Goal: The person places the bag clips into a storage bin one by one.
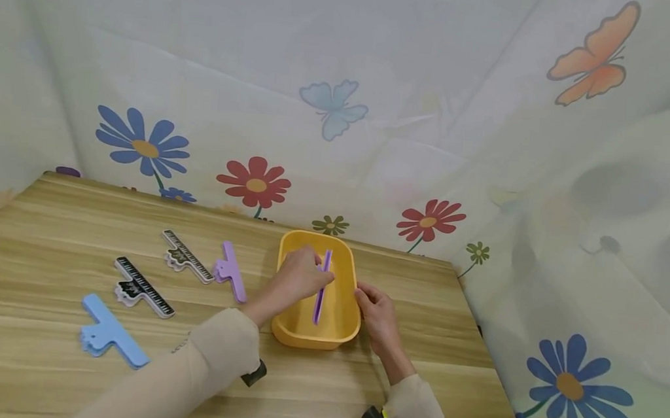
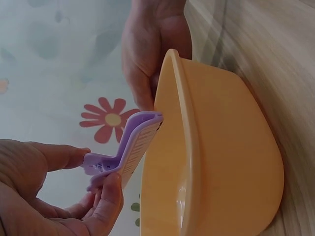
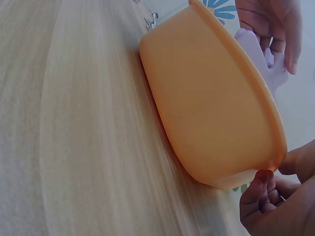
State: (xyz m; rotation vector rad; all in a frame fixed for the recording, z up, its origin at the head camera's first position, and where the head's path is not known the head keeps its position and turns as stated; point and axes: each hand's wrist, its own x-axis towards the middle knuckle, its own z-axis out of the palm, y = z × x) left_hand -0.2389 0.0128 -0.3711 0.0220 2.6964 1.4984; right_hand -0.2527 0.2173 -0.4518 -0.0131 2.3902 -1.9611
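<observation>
A blue clip (image 1: 107,329) lies nearest, at the left front of the tabletop (image 1: 296,396), with a black clip (image 1: 142,289) just beyond it. Next comes the right hand (image 1: 378,314), its thumb and fingers pinching the right side of the yellow bin (image 1: 307,339) at the rim. The left hand (image 1: 300,275) reaches over the bin's left side, grasping a purple clip (image 2: 129,142) by its handles between thumb and fingers, within the bin's opening. The likeliest trouble, I judge, is a slip: the grip is at one side of a long, stiff bar, so uneven pressure could twist it, and its end could catch on the rim. A hard knock there might tip the bin if the right hand's hold were light. The rim leaves room along the clip's length but less for hand and clip together across the width. Farther left lie a pale purple clip (image 1: 232,273) and a white-edged clip (image 1: 186,258), well clear of the opening. The bin's far end stands near the tabletop's back edge, and the printed cloth (image 1: 409,162) behind limits any push that way.
</observation>
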